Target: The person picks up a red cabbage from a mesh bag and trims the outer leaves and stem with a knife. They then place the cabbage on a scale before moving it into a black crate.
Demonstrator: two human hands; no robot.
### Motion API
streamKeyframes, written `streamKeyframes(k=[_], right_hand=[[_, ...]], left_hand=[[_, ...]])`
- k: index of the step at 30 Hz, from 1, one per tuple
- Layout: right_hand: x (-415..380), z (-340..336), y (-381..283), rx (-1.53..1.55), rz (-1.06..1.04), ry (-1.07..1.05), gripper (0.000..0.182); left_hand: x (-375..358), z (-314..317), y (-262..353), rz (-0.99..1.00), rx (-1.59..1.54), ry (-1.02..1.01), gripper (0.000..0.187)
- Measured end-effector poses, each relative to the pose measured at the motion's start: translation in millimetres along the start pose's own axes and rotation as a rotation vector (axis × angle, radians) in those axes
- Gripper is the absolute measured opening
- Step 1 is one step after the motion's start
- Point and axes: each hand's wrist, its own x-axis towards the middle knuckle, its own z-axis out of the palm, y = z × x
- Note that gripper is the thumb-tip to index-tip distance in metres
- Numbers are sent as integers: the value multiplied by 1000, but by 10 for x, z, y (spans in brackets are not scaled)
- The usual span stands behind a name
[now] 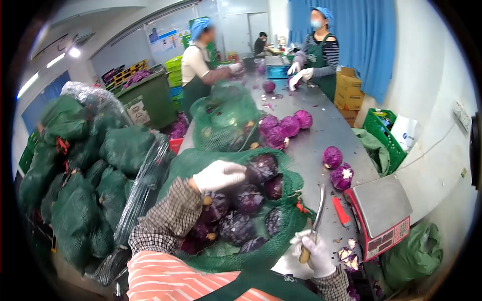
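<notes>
Gloved in white, my left hand reaches over an opened green mesh bag of red cabbages, its fingers stretched out beside the upper cabbage. Several more dark purple heads, such as the red cabbage, lie in the bag below it. At the bag's right side, my right hand, also gloved, grips the wooden handle of a curved knife. The blade points up and away from me. Cut cabbage scraps lie to the right of that hand.
Trimmed cabbages sit on the metal table. A red-handled tool lies by a scale. Another mesh bag stands ahead, and full sacks are piled left. Two people in aprons work farther along the table.
</notes>
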Motion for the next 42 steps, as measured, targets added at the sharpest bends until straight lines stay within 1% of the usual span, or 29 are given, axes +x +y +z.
streamKeyframes(k=[1, 4, 6, 7, 8, 10, 11, 12, 14, 15, 16, 18, 19, 20, 22, 23, 24, 26, 27, 28, 30, 32, 34, 35, 37, 38, 39, 41, 42], right_hand=[[86, 126, -40, 0, -19, -27, 24], [292, 365, -79, -100, 29, -119, 28], [446, 463, 15, -127, 56, -181, 31], [514, 563, 14, -159, 98, -176, 33], [591, 684, -3, -192, 135, -167, 35], [768, 784, 150, -180, 127, -243, 34], [850, 861, 195, -206, 133, -258, 34], [933, 940, 234, -232, 140, -274, 34], [1154, 961, 403, -401, 134, -325, 39], [1189, 1066, 340, -388, 186, -305, 41], [1216, 1189, 284, -371, 235, -279, 42], [1469, 1171, 585, -413, 195, -335, 29], [1596, 1150, 749, -483, 138, -371, 25], [1683, 1168, 858, -553, 81, -410, 21], [1640, 1311, 784, -557, 13, -414, 17], [1656, 1311, 819, -499, 82, -459, 16], [1622, 1338, 808, -444, 78, -481, 22], [1549, 1355, 926, -511, -155, -392, 29], [1458, 1318, 884, -611, -174, -310, 33], [1360, 1250, 766, -575, -63, -307, 31], [1144, 1073, 601, -563, -37, -109, 21], [833, 811, 348, -649, -252, -16, 24], [428, 590, 37, -547, -320, 119, 22], [276, 408, 4, -576, -285, 214, 21], [-121, 43, 20, -539, -150, 374, 19], [-276, -195, 266, -644, -295, 420, 15], [-431, -434, 510, -755, -435, 480, 12], [-801, -391, 575, -443, -240, 648, 10], [-913, -462, 772, -442, -234, 704, 12]], left_hand=[[-247, 80, 2, -77, -79, 48, 37], [-937, 109, -157, -84, -131, 215, 32], [-1356, 16, -163, -291, -196, 297, 28], [-1515, 25, -149, -357, -349, 383, 30], [-1641, 39, -262, -407, -328, 409, 32], [-1783, 134, -431, -499, -23, 448, 35], [-1794, 255, -345, -392, 118, 536, 41], [-1804, 344, -404, -420, 65, 517, 61], [-1768, 488, -410, -288, 222, 531, 87], [-1728, 583, -620, -265, 126, 530, 106], [-1691, 716, -858, -259, 264, 584, 109], [-1619, 753, -787, -191, 196, 646, 112], [-1584, 757, -846, -218, 3, 693, 113], [-1576, 721, -764, -254, -43, 727, 114], [-1502, 662, -787, -234, 85, 658, 113], [-1442, 806, -795, -230, 248, 776, 109], [-1371, 798, -710, -152, 237, 798, 104], [-1322, 884, -872, -153, 338, 914, 100], [-1325, 900, -565, -50, 392, 922, 95], [-1310, 918, -299, 22, 417, 906, 92], [-1225, 1003, 66, 120, 549, 909, 91], [-1108, 1062, 411, 236, 502, 853, 89], [-941, 1204, 680, 381, 387, 742, 88], [-835, 1291, 781, 444, 377, 663, 89], [-609, 1585, 897, 497, 317, 498, 89], [-502, 1750, 944, 534, 299, 408, 88], [-415, 1939, 984, 500, 289, 309, 86], [-269, 2354, 961, 466, 308, 122, 88], [-227, 2549, 935, 438, 335, 40, 89]])
